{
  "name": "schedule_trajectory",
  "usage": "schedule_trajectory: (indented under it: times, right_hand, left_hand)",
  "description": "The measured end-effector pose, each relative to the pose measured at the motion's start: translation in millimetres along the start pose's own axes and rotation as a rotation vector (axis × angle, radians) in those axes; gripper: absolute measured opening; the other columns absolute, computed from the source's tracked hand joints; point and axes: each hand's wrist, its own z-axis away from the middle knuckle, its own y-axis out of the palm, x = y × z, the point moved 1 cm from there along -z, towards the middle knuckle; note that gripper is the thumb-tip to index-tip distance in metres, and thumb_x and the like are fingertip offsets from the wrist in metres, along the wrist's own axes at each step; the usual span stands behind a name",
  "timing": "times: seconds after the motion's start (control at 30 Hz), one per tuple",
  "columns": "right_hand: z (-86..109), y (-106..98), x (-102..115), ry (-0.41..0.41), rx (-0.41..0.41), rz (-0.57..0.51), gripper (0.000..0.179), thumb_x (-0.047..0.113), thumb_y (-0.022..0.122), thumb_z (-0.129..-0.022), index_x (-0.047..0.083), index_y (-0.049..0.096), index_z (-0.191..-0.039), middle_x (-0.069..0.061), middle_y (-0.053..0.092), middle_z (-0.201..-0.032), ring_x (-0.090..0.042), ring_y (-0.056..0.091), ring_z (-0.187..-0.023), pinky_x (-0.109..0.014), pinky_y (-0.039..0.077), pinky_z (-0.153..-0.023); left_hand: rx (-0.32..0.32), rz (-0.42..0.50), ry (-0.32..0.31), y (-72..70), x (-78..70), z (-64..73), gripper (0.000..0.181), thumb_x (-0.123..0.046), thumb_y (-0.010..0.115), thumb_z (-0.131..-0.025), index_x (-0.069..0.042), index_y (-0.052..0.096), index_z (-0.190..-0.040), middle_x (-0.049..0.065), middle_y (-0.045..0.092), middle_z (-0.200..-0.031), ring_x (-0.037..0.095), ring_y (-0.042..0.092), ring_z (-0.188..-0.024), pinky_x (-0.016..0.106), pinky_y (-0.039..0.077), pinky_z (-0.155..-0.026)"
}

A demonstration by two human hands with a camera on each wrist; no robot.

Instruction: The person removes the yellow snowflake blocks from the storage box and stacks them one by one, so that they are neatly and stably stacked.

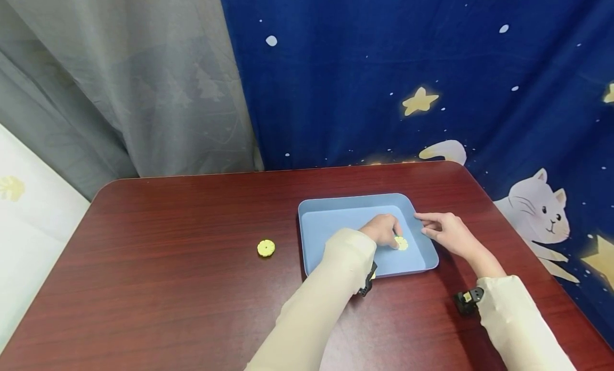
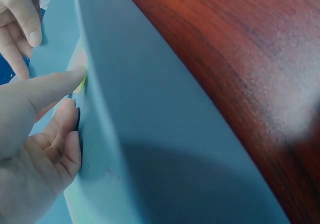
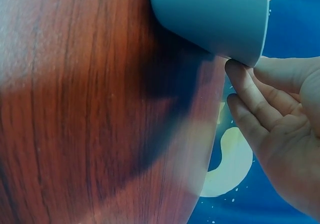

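Observation:
A light blue rectangular tray [image 1: 331, 202] lies on the table. My left hand [image 1: 382, 230] reaches down into it, thumb and bent fingers at a small yellow scalloped disc [image 1: 401, 243] near the tray's right end. In the left wrist view, the thumb tip meets the edge of this disc [image 2: 80, 83], which is partly hidden by the hand. At the tray's right rim, my right hand [image 1: 450, 233] pinches the wall, as the right wrist view shows with thumb and fingertips at the edge. A second yellow scalloped disc [image 1: 266, 248], with a dark centre dot, lies left of the tray.
The dark red-brown wooden table [image 1: 168, 264] has rounded far corners. Behind it hang a grey curtain [image 1: 158, 83] and a blue curtain [image 1: 336, 78] with stars and a cat. Small black cameras are strapped to both wrists, over cream sleeves [image 1: 307, 307].

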Motion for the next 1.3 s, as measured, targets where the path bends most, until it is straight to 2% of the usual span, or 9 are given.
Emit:
schedule_trajectory:
  times: [0.37,0.57,0.73,0.97,1.3]
  right_hand:
    - [0.1,-0.5,-2.7,-0.015,-0.003,0.001,0.039,-0.005,0.062,-0.081,-0.008,0.055,-0.12,-0.026,0.061,-0.103,-0.03,0.063,-0.086,-0.039,0.051,-0.072]
    - [0.2,-0.3,-2.5,-0.01,-0.001,-0.002,0.039,-0.005,0.062,-0.081,-0.008,0.055,-0.12,-0.027,0.061,-0.104,-0.031,0.063,-0.087,-0.039,0.051,-0.072]
    - [0.5,-0.6,-3.2,-0.001,0.002,-0.004,0.039,-0.005,0.062,-0.082,-0.008,0.055,-0.12,-0.026,0.061,-0.104,-0.031,0.062,-0.087,-0.039,0.051,-0.072]
    - [-0.5,0.1,-4.8,-0.007,-0.002,0.005,0.039,-0.005,0.061,-0.082,-0.008,0.055,-0.12,-0.026,0.062,-0.102,-0.031,0.062,-0.088,-0.037,0.051,-0.071]
    - [-0.1,0.3,-5.8,-0.011,-0.008,0.009,0.039,-0.006,0.06,-0.081,-0.008,0.055,-0.12,-0.026,0.062,-0.102,-0.031,0.063,-0.088,-0.036,0.051,-0.07]
  left_hand:
    - [-0.024,-0.036,-0.017,3.3,-3.4,-0.7,0.021,-0.014,0.076,-0.074,-0.016,0.069,-0.094,-0.008,0.06,-0.098,0.005,0.052,-0.091,0.013,0.038,-0.075]
    - [-0.007,-0.037,-0.011,2.2,-5.1,-1.0,0.02,-0.012,0.074,-0.075,-0.015,0.069,-0.094,-0.009,0.06,-0.097,0.004,0.051,-0.088,0.013,0.038,-0.073]
    - [0.001,-0.035,-0.023,1.6,-6.1,0.1,0.022,-0.02,0.076,-0.075,-0.015,0.068,-0.094,-0.009,0.06,-0.095,0.004,0.053,-0.087,0.014,0.039,-0.072]
    - [-0.026,-0.072,-0.058,4.7,-7.0,-1.4,0.024,-0.022,0.079,-0.071,-0.019,0.066,-0.091,-0.012,0.059,-0.089,0.003,0.052,-0.081,0.015,0.04,-0.069]
    - [-0.027,-0.074,-0.004,5.8,-2.3,-5.0,0.022,-0.018,0.079,-0.071,-0.017,0.067,-0.089,-0.011,0.058,-0.088,0.004,0.05,-0.081,0.013,0.037,-0.069]
